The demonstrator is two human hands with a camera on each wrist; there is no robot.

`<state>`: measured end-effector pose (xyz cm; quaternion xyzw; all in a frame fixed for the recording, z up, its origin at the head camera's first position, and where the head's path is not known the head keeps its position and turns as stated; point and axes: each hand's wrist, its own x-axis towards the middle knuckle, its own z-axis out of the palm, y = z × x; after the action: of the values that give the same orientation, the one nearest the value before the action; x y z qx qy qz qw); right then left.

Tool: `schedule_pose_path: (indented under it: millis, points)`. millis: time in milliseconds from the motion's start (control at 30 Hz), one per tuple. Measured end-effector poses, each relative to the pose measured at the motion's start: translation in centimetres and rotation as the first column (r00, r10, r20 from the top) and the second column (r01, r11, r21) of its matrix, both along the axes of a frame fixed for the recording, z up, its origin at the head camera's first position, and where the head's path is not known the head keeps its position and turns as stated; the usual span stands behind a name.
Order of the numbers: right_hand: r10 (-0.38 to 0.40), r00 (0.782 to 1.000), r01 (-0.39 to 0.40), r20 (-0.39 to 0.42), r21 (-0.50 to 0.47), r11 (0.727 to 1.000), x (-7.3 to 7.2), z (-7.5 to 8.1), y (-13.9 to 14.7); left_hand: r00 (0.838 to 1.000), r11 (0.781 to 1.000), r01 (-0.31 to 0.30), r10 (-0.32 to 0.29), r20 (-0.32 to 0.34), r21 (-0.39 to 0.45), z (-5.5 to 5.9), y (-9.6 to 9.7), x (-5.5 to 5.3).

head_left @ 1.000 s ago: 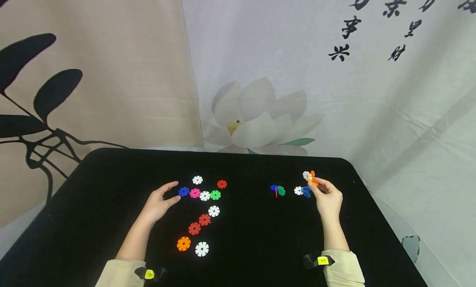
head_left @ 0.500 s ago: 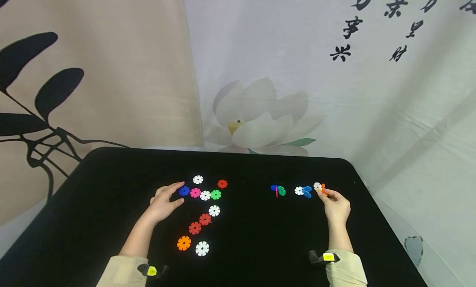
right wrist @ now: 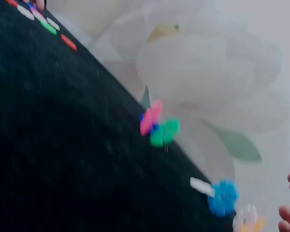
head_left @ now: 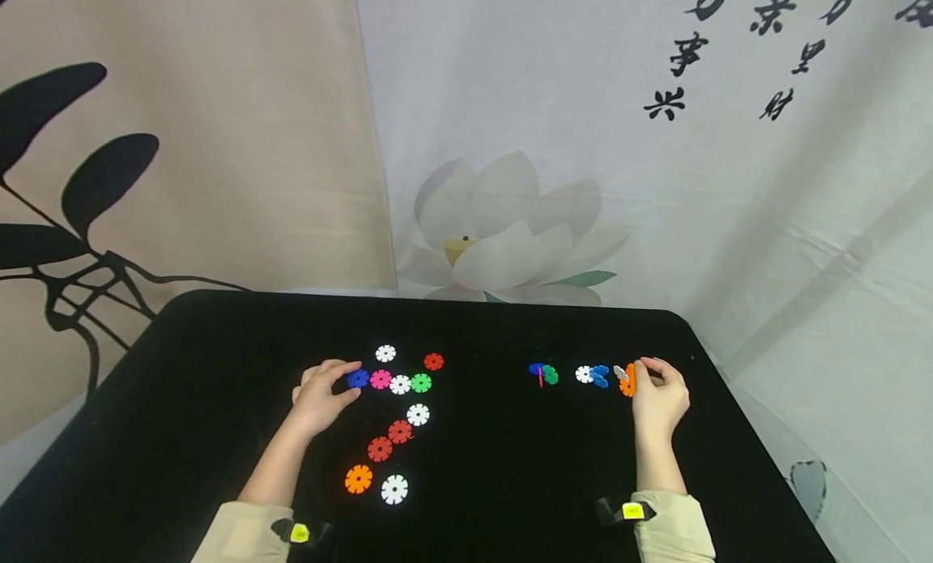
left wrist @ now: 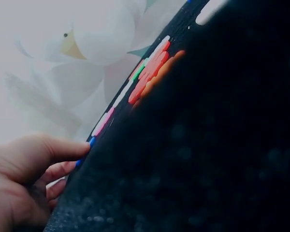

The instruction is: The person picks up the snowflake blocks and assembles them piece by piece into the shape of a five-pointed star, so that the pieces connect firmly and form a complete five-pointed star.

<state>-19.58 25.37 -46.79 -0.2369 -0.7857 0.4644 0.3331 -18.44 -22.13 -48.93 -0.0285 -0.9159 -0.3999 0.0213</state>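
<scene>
My left hand [head_left: 318,398] has thumb and index finger at opposite edges of a blue slotted plastic disc [head_left: 358,378], pinching it at the table. In the left wrist view the thumb covers most of this blue disc [left wrist: 92,141]. A pink disc [head_left: 381,379], a white disc [head_left: 400,385] and a green disc [head_left: 421,382] continue the row. My right hand [head_left: 659,397] is beside a joined pair, an orange disc [head_left: 628,382] with a white disc [head_left: 620,373] slotted in. The right wrist view shows a gap between its loosely bent fingers [right wrist: 286,212] and that pair.
More discs lie on the black table [head_left: 496,466]: red ones [head_left: 380,449], an orange one [head_left: 359,479] and several white ones [head_left: 394,489]. Two joined groups stand right of centre, blue-pink-green [head_left: 550,375] and white-blue [head_left: 599,376]. A printed curtain [head_left: 510,101] hangs behind.
My right hand has moved right and down, setting the orange-and-white pair beside the white-blue group and letting it go. My left hand has edged right onto the blue disc.
</scene>
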Motion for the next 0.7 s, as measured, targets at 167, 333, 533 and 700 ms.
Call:
schedule_pose_path:
  millis: [167, 333, 533, 700]
  points:
    - [0.133, 0.985, -0.133, -0.107, 0.011, 0.991, 0.3, 1.7, -3.0, 1.000, 1.000, -0.019, 0.019, -0.014, -0.016, 0.0, 0.1, 0.0]
    - [0.406, 0.902, -0.406, -0.148, 0.033, 0.913, 1.6, 3.1, -7.5, 0.999, 0.999, -0.035, 0.035, -0.028, -0.005, -0.1, 0.1, -0.1]
    - [0.700, 0.712, -0.700, -0.057, 0.022, 0.714, 4.2, 3.8, -13.1, 0.998, 0.997, -0.067, 0.068, -0.015, 0.040, -0.2, -0.1, -0.2]
    - [0.846, 0.532, -0.846, 0.029, 0.061, 0.530, 5.9, 3.0, -16.5, 0.995, 0.988, -0.100, 0.101, 0.005, 0.117, -0.1, -0.5, -0.2]
